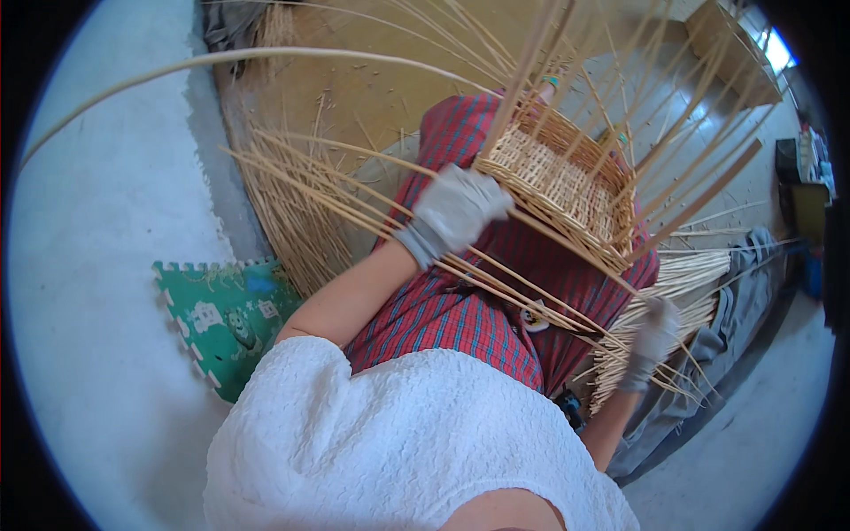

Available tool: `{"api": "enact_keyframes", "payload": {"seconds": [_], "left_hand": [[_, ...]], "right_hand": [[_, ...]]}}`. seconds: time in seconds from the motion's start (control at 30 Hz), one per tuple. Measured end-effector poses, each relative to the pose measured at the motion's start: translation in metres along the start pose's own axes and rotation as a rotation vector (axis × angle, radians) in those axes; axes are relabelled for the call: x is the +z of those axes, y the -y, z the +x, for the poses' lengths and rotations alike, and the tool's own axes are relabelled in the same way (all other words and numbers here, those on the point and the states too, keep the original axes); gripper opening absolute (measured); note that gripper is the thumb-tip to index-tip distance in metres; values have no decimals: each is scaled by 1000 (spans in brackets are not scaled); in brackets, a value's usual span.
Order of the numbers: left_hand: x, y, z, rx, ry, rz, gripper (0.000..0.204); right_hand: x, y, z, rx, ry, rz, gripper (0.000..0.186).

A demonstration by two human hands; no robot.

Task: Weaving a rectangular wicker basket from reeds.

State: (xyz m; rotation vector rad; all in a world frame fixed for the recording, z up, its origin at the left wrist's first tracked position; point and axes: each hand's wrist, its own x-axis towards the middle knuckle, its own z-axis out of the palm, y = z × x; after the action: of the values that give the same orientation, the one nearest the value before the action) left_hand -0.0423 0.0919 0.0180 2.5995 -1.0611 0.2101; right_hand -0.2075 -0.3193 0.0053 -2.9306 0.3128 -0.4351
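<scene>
A partly woven wicker basket (551, 215) rests tilted on my lap, with long upright rods and flat stakes sticking out round it. My left hand (458, 209), in a pale glove, is at the basket's near left corner with its fingers curled. What it grips is hidden. Several loose wicker rods (531, 303) lie across my lap, passing under my left wrist toward the right. Over at the lower right, my right hand (652, 343), also gloved, is beside their right ends. Motion blurs its fingers, so its hold cannot be made out.
A bundle of thin rods (297, 217) lies on the floor at the left, by a green foam mat (228, 323). More pale rods (686, 279) lie at the right on dark grey cloth (748, 274). A cardboard box (730, 53) stands far right. One long rod (239, 55) arcs leftward.
</scene>
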Motion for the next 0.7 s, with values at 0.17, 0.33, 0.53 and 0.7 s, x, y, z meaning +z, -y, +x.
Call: {"api": "enact_keyframes", "payload": {"seconds": [0.17,0.33,0.53,0.7], "left_hand": [[-36,55,-3,-210,-7,85,7],[-24,-67,52,-19,187,-437,12],[-25,-41,37,38,283,-559,20],[-5,-88,52,148,303,-684,19]], "right_hand": [[-57,-45,3,382,-419,180,15],[-27,63,-20,525,-220,848,33],[-82,90,20,387,-282,1424,20],[-81,88,8,475,-73,1324,11]]}}
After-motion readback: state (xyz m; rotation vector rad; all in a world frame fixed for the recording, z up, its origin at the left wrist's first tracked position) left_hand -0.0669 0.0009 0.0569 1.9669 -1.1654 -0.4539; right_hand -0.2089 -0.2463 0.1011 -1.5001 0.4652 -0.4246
